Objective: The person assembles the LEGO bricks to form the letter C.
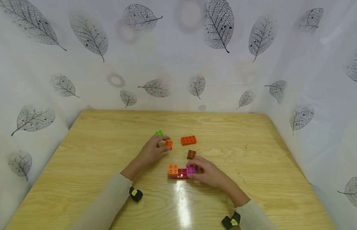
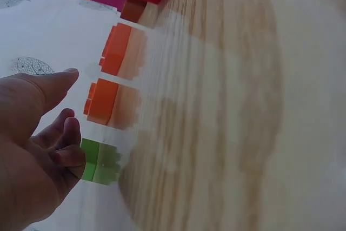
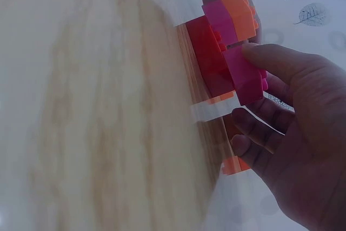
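Note:
My right hand (image 1: pixel 209 172) pinches a magenta building brick (image 1: pixel 191 170) between thumb and fingers, at the right end of a long red brick (image 1: pixel 182 173). On the red brick's left end stands a stack, with an orange brick (image 1: pixel 173 169) over another magenta brick (image 3: pixel 220 22). Farther back, my left hand (image 1: pixel 151 149) reaches toward a small orange brick (image 1: pixel 169 144). Its thumb and fingers are spread on either side of that brick, with a gap showing in the left wrist view. Just beyond those fingers sits a green brick (image 1: pixel 159 132), partly hidden by the hand.
A longer orange-red brick (image 1: pixel 188 140) lies at the back, right of the small orange one. Between it and my right hand is a brown brick (image 1: pixel 191 154). The wooden table (image 1: pixel 253 143) meets a leaf-patterned curtain (image 1: pixel 172 64) at the back and sides.

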Tool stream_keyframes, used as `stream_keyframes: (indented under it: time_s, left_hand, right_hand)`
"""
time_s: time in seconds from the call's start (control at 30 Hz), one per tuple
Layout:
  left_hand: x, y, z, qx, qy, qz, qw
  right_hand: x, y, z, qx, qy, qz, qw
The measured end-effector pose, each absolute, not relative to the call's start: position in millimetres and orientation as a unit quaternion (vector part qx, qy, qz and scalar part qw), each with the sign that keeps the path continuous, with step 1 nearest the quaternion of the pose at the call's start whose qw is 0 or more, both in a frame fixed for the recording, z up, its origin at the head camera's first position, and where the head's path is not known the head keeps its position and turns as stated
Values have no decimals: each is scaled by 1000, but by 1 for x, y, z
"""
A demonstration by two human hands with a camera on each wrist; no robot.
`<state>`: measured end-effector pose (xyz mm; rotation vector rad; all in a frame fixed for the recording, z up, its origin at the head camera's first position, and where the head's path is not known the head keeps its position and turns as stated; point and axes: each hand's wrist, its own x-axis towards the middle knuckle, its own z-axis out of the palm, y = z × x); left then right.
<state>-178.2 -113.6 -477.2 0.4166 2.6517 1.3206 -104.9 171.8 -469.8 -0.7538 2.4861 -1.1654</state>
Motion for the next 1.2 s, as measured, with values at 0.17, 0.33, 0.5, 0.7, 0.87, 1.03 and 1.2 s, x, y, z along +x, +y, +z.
stream_keyframes:
  time_s: [0.17, 0.33, 0.5, 0.7, 0.87, 1.03, 1.2]
  left_hand:
    - [-189, -115, -481, 149, 885, 432, 89]
    - [-194, -115, -485, 154, 883, 433, 101]
    - [-196, -115, -486, 158, 884, 426, 112]
    - [-197, -114, -486, 165, 890, 410, 117]
    - [-197, -114, -485, 167, 887, 415, 113]
    - [-195, -115, -481, 167, 880, 432, 104]
    - [-189, -115, -476, 166, 882, 430, 103]
  right_hand:
    - [-104, 172, -470, -259, 865, -402, 150]
    - [-104, 172, -470, -260, 865, -403, 148]
    - [-104, 172, -471, -262, 866, -400, 145]
    - [-104, 172, -471, -264, 866, -398, 147]
    - [-104, 172, -472, -264, 866, -399, 147]
    - [-105, 172, -471, -255, 868, -399, 151]
    - [-104, 171, -470, -252, 868, -400, 154]
